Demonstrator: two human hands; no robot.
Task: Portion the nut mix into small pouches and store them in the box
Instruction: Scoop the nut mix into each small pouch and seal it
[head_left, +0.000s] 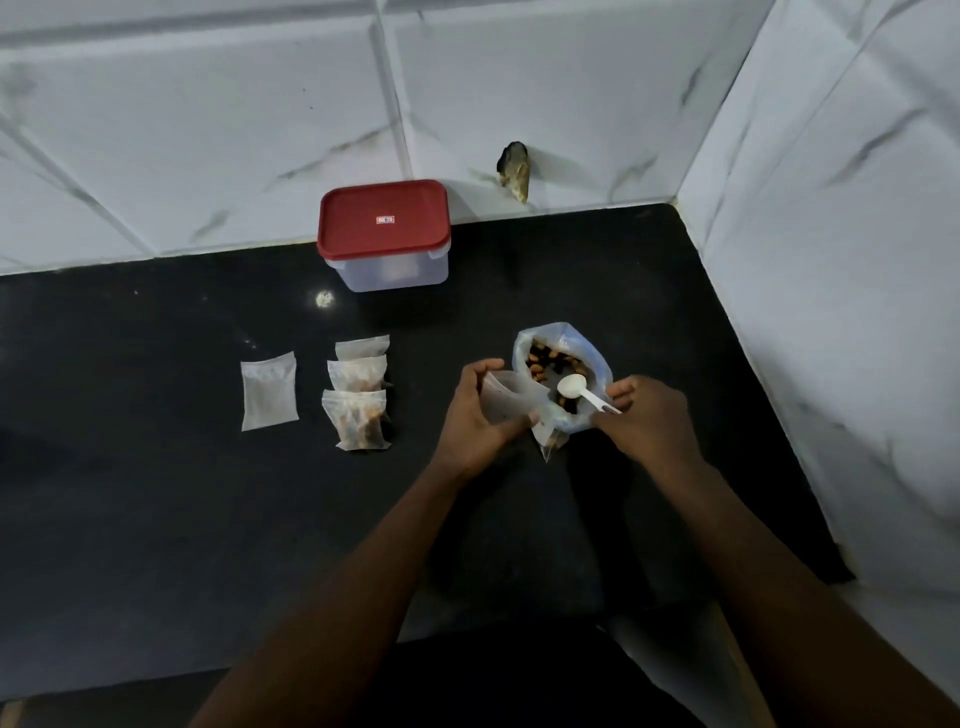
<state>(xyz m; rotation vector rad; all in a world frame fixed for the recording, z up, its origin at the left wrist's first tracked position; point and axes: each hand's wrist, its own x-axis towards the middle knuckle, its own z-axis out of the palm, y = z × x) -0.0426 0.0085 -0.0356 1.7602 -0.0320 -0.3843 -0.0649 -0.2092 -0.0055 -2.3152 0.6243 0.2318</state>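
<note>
A black countertop runs into a corner, its far and right edges meeting the walls. At the far edge, near the middle, stands a clear plastic box with its red lid on. Just near-left of the box a small pale glint shows on the surface. Further left lies one flat empty pouch. To its right three filled pouches overlap in a near-to-far row: far, middle, near. Right of them the open bag of nut mix appears to rest on the counter.
</note>
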